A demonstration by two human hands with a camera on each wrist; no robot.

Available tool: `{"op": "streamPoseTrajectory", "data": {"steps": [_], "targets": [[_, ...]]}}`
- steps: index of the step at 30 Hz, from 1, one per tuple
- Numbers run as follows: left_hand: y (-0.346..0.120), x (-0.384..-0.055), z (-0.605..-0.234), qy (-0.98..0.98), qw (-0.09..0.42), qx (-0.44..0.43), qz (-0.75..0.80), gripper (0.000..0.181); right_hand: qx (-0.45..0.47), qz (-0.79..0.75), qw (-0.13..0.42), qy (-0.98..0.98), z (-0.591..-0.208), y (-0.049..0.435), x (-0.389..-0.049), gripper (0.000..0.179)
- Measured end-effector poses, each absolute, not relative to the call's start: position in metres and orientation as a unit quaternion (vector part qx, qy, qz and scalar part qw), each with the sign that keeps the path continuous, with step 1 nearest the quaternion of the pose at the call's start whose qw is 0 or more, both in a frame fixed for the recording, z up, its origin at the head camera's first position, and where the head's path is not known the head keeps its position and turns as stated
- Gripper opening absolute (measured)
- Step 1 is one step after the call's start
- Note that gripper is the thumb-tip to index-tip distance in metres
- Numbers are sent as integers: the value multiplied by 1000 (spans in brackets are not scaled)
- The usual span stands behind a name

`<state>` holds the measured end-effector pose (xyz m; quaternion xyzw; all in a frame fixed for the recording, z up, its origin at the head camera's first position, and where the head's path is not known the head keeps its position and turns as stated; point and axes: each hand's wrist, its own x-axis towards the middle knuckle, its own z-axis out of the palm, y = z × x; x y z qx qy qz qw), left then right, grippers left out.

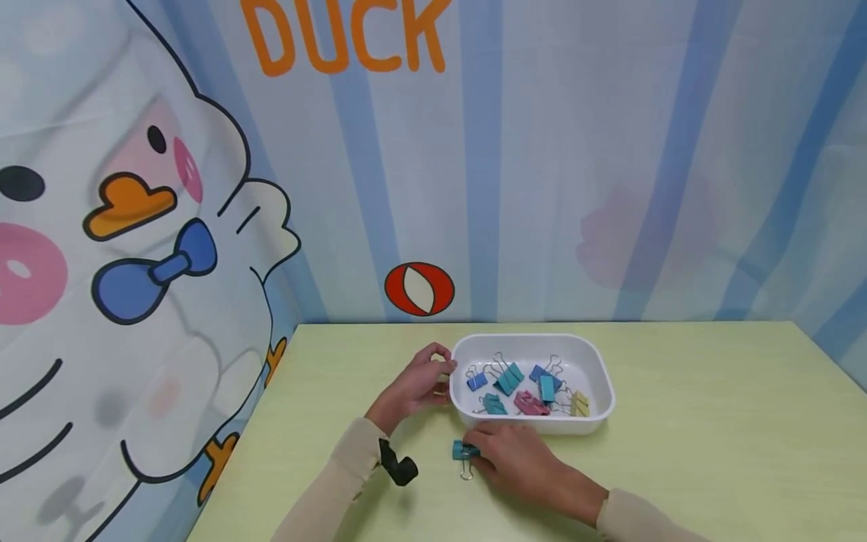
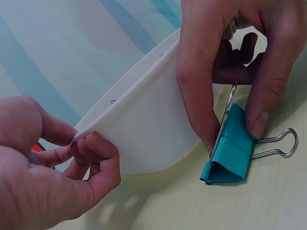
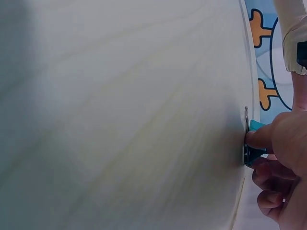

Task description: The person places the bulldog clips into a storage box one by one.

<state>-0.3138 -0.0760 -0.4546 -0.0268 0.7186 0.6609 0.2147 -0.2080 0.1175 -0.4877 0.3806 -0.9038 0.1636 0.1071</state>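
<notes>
A white plastic tray (image 1: pixel 535 426) stands on the table with several binder clips inside, blue, teal, pink and yellow. At its left end my left hand (image 1: pixel 423 380) pinches the rim between thumb and fingers, as the left wrist view shows closely. In front of the tray my right hand (image 1: pixel 511 459) pinches a teal binder clip (image 2: pixel 232 148) between thumb and fingers, close over the tabletop. One wire handle of that clip points away from the fingers; the other lies along its side. In the right wrist view the same clip (image 3: pixel 255 143) is partly covered by the fingers.
The pale yellow-green table (image 1: pixel 711 436) reaches back to a printed cloth backdrop (image 1: pixel 542 150) with blue stripes and a large duck figure (image 1: pixel 169 339) on the left. A black wrist strap piece (image 1: pixel 400 467) sits on the left sleeve.
</notes>
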Motion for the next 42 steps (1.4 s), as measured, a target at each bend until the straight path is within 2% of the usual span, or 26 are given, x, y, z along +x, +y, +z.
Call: {"op": "streamPoseTrajectory", "data": {"steps": [12, 19, 22, 29, 32, 42], "targets": [[-75, -315, -453, 712, 216, -33, 667, 18, 392, 159, 81, -902, -479, 118, -205, 14], [-75, -314, -452, 705, 220, -37, 673, 18, 393, 167, 56, -902, -452, 120, -198, 19], [-75, -313, -452, 704, 219, -31, 675, 18, 394, 167, 70, -901, -436, 124, -198, 21], [-76, -312, -453, 700, 222, -16, 679, 16, 402, 138, 172, -889, -404, 135, -206, 24], [-77, -312, -453, 702, 222, -16, 676, 18, 395, 133, 200, -887, -392, 142, -212, 26], [-77, -313, -456, 709, 224, -26, 668, 23, 334, 147, 210, -907, -358, 168, -239, 32]]}}
